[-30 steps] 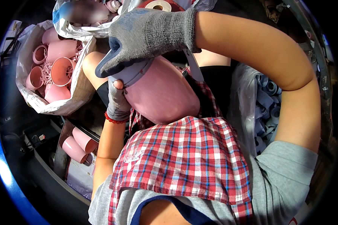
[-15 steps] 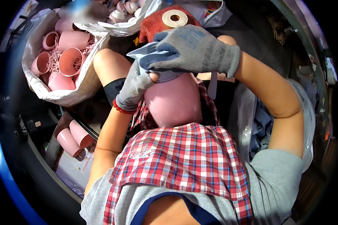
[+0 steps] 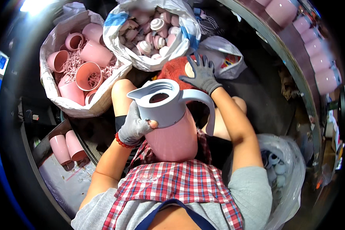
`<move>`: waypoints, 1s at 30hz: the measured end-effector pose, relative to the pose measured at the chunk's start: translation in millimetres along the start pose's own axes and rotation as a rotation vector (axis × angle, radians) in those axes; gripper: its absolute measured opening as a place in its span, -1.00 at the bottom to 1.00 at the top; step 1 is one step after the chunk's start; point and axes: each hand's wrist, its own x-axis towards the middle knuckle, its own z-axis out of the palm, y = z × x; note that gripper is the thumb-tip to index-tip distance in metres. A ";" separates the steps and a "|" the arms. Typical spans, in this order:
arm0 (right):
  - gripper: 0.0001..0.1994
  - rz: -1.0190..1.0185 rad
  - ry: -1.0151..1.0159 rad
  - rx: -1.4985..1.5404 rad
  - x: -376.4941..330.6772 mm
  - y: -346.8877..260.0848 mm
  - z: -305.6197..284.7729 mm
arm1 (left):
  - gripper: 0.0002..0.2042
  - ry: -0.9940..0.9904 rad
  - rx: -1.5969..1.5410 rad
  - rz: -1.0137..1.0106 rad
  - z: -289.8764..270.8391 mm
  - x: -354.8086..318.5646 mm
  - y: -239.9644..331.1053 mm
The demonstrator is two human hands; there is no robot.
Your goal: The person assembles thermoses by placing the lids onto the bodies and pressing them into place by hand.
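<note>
In my lap stands a vacuum jug with a glossy pink body [image 3: 171, 140] and a grey-blue collar [image 3: 163, 115] that has a spout and a curved handle. Its top opening shows dark inside. My left hand [image 3: 133, 124], in a grey glove, grips the jug by the collar from the left, thumb at the seam. My right hand [image 3: 203, 74], also gloved, is open with fingers spread over a red cloth-covered mound [image 3: 172, 73] beyond the jug. It partly covers a cream ring [image 3: 189, 69] lying there; whether it presses on the ring I cannot tell.
A white sack [image 3: 51, 94] of pink cylindrical shells is at far left. Beside it a sack [image 3: 113, 34] holds pink and white lids. Two pink shells [image 3: 67, 147] lie in a tray at left. A clear bag [image 3: 295, 153] of grey-blue parts sits at right. Pink jugs [image 3: 322, 63] line a shelf.
My right hand has left the jug's collar and reached to the red mound, its fingers now spread. The left hand keeps hold of the jug. The view has shifted, showing more beyond.
</note>
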 end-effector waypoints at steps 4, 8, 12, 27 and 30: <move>-0.10 -0.056 -0.036 0.052 -6.5 44.0 55.0 | -0.07 0.003 0.108 0.140 -3.3 43.2 14.8; -0.33 0.031 0.041 0.260 -10.6 48.9 8.8 | -0.03 0.029 0.084 0.315 -0.6 83.3 0.9; -0.38 0.302 0.205 0.602 -13.9 95.4 -54.8 | 0.02 -0.053 0.223 0.484 15.9 135.9 -25.4; -0.32 -0.213 0.384 0.034 7.5 -56.1 -212.5 | 0.14 -0.191 0.478 0.395 -1.8 155.5 -77.0; -0.34 -0.228 0.290 -0.027 14.1 -54.7 -186.9 | 0.18 -0.177 0.484 0.429 3.9 146.9 -73.5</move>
